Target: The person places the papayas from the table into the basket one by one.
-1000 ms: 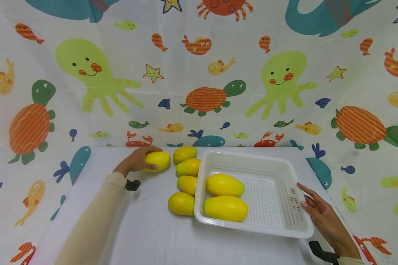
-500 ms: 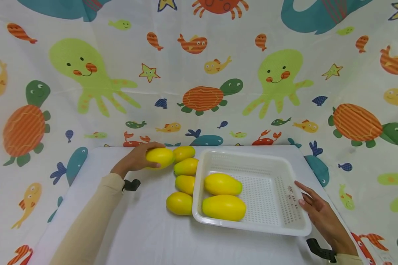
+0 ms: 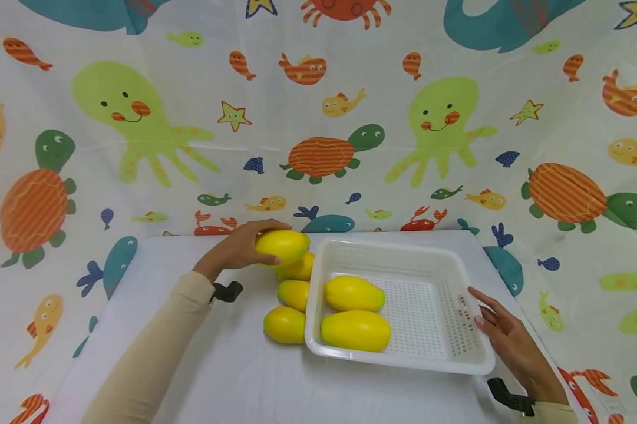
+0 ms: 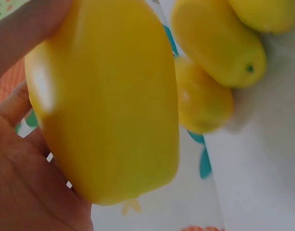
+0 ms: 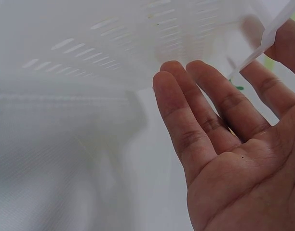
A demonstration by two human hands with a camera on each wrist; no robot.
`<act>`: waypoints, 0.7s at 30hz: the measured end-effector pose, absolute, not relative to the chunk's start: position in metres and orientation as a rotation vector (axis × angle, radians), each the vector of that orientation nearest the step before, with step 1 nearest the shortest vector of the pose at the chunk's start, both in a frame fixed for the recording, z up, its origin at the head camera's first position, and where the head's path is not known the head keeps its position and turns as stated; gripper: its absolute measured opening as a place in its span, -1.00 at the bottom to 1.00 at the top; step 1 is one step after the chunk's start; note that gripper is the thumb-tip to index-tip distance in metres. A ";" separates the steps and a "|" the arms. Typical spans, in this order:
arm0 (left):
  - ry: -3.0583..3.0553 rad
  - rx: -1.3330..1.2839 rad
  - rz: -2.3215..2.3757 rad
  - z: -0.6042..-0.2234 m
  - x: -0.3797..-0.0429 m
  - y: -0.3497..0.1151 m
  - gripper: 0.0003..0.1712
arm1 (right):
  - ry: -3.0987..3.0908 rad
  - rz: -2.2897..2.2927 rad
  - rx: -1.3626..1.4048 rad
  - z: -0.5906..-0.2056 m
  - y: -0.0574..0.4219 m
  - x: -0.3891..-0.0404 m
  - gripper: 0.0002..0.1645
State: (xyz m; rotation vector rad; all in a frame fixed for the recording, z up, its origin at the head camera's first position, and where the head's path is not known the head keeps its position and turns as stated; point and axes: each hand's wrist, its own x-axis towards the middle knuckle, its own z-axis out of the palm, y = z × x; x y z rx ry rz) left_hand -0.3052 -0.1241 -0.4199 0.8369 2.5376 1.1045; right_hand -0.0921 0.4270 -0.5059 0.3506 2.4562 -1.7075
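My left hand [image 3: 242, 244] holds a yellow papaya [image 3: 283, 247] up at the back left of the table, thumb on the near side and fingers over the far side. In the left wrist view, this papaya [image 4: 106, 106] fills the middle. Below and beside it, several more lie in a column, among them a papaya [image 3: 284, 324] at the front, against the white basket [image 3: 398, 364]. Inside the basket's left half lie two papayas [image 3: 354, 293]. At the basket's right end, my right hand [image 3: 514, 338] grips the rim, its thumb over the edge; its other fingers [image 5: 174, 103] extend outside, below the rim.
A white-covered table [image 3: 233, 365] bears everything. Behind it hangs a curtain [image 3: 276, 35] printed with sea animals. Both wrists wear a dark camera mount [image 3: 511, 398]. The basket's right half shows its perforated floor.
My left hand has lifted the papaya and carried it right, over the back of the column, hiding the rearmost one. My right hand stays at the basket's rim. The head view has shifted slightly.
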 end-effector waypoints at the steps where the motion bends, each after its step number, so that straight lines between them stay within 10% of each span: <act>1: 2.529 0.859 1.111 -0.418 -0.304 -0.120 -0.16 | 2.454 -1.708 0.352 -0.506 0.427 -0.092 -0.12; 21: 2.421 1.088 1.140 -0.402 -0.277 -0.040 -0.16 | 2.428 -1.754 0.316 -0.506 0.428 -0.091 -0.12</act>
